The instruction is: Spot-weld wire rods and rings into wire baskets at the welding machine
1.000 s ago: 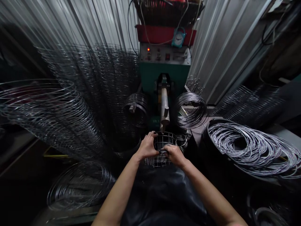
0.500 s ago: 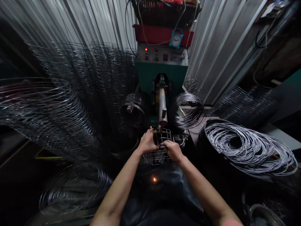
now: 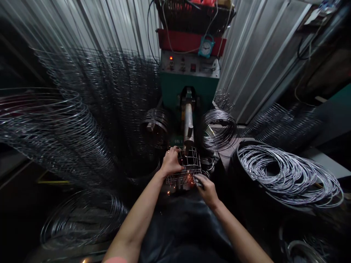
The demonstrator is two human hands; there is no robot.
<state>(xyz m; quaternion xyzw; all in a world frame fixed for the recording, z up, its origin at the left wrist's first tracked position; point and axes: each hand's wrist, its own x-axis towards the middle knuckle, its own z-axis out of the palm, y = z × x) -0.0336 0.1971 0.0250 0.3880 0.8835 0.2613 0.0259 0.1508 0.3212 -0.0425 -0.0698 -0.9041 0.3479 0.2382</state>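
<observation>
The rod [image 3: 188, 124] ends just ahead of the hands, tight quarters; right of the right hand [image 3: 207, 189] there's a dark gap before the tub [image 3: 246, 176]. I see the left hand [image 3: 171, 162] gripping the cage [image 3: 195, 167], thumb and fingers spread around its left side. The right's fingers curl beside its near right edge; what they pinch, I can't tell.

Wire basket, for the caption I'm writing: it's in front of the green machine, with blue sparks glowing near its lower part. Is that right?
Not quite: the colour is wrong. The head view shows orange sparks glowing near the lower part of the wire basket, which is in front of the green machine.
</observation>
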